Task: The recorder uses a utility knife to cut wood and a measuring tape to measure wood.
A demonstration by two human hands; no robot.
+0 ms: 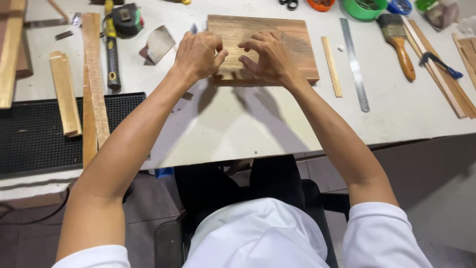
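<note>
At the far left of the tabletop lie several wooden strips partly on a black ribbed mat, with a yellow-and-black tool and a scraper blade just beyond. The left hand rests on the near left part of the wooden board, fingers curled with thumb and forefinger pinched close; whether something small sits between them cannot be told. The right hand arches beside it, fingertips pressing the board's near edge, holding nothing visible. Doing this well seems to call for keeping the board flat and steady under both hands. The board is rectangular, reddish brown with streaked grain, lying flat mid-table. To the right lie a thin wood slat, a steel ruler and a paintbrush.
</note>
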